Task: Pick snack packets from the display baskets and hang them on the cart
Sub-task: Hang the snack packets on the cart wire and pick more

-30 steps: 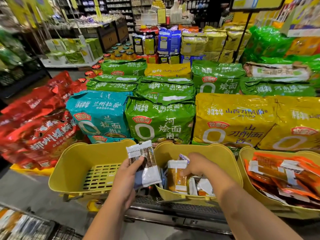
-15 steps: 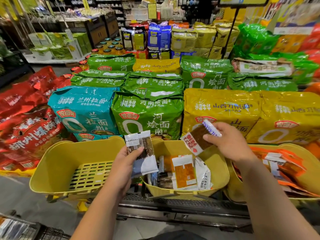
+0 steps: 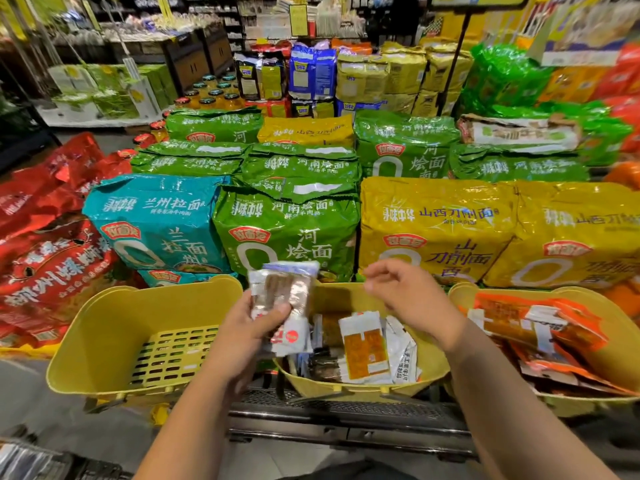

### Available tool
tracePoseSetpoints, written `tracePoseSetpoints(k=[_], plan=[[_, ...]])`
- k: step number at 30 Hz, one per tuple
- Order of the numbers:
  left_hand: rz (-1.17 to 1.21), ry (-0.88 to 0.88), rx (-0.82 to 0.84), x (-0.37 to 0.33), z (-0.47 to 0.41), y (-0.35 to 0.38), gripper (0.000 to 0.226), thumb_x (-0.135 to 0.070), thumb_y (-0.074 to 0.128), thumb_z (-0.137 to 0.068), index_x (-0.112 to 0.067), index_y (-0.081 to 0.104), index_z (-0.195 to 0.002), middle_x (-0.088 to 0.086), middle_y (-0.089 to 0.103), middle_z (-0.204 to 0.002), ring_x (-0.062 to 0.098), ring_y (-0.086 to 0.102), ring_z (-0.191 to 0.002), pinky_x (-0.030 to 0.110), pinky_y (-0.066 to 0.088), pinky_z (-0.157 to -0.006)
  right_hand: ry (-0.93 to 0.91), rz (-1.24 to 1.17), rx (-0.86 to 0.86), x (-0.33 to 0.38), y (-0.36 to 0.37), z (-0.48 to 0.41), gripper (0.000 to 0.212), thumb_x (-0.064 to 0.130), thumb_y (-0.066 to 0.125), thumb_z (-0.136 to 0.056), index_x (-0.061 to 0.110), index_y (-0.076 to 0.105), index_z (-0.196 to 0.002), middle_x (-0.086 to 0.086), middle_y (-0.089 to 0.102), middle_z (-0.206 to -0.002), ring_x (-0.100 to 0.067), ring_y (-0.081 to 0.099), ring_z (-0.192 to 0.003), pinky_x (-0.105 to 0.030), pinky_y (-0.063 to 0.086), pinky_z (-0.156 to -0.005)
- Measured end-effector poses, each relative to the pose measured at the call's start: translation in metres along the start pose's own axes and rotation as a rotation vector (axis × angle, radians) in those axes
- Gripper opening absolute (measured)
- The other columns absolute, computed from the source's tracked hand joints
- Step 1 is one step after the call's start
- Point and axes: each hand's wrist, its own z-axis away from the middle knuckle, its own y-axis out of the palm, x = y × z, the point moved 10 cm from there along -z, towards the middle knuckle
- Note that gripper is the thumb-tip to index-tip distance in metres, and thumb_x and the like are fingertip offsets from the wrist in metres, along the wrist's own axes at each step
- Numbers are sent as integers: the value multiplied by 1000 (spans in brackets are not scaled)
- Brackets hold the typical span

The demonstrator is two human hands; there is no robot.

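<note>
My left hand (image 3: 247,327) grips a small stack of snack packets (image 3: 282,294), white with brown windows, above the gap between the left and middle yellow baskets. My right hand (image 3: 412,296) hovers just to the right of the stack with fingers loosely curled and nothing in it. Under both hands the middle basket (image 3: 360,388) holds several more packets, one with an orange window (image 3: 365,348). The left basket (image 3: 104,341) shows only its slotted floor. The right basket (image 3: 620,351) is filled with orange packets (image 3: 512,318).
Big noodle bags in teal (image 3: 156,220), green (image 3: 287,226), yellow (image 3: 436,226) and red (image 3: 48,258) are stacked behind the baskets. A black metal rack (image 3: 346,410) runs under the baskets. A wire cart corner (image 3: 31,462) shows at the lower left. Store shelves fill the background.
My right hand lifted a brown packet out of the middle basket, carried it left and added it to the stack in my left hand, then let go.
</note>
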Motion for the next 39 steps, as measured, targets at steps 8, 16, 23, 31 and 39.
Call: tracePoseSetpoints(k=[8, 16, 23, 31, 39], plan=[[90, -13, -189, 3, 3, -27, 18, -19, 61, -98, -17, 63, -116, 11, 78, -97, 21, 75, -78, 33, 58, -61, -18, 935, 450, -54, 91, -9, 83, 15, 77, -86, 41, 34, -152, -1, 40, -153, -31, 37, -139, -48, 40, -109], [85, -26, -213, 12, 8, -36, 17, -9, 64, -97, -8, 62, -114, 15, 75, -94, 21, 72, -66, 25, 51, -44, 129, 575, 118, -56, 19, -29, 28, 37, 74, -90, 21, 59, -107, 5, 54, -95, -23, 60, -91, -32, 40, -66], [87, -41, -199, 21, 5, -30, 20, -11, 67, -95, -12, 63, -114, 15, 77, -100, 27, 74, -79, 37, 59, -67, 128, 906, 74, -62, 38, -26, 49, 44, 66, -95, 11, 52, -129, -10, 61, -121, -27, 61, -103, -37, 51, -75], [8, 10, -238, 6, 6, -47, 18, -10, 67, -95, -14, 64, -112, 11, 78, -97, 24, 75, -75, 34, 58, -58, -21, 932, 480, -61, 119, -33, 38, 32, 49, -106, 25, 52, -143, -7, 49, -142, -30, 51, -124, -40, 46, -99], [-11, 3, -230, 6, 3, -47, 22, -12, 69, -94, -13, 64, -115, 8, 79, -97, 29, 76, -86, 47, 59, -81, 6, 1015, 568, -62, 122, -45, 62, 32, 76, -89, 20, 52, -145, -6, 59, -140, -32, 55, -127, -43, 50, -99]])
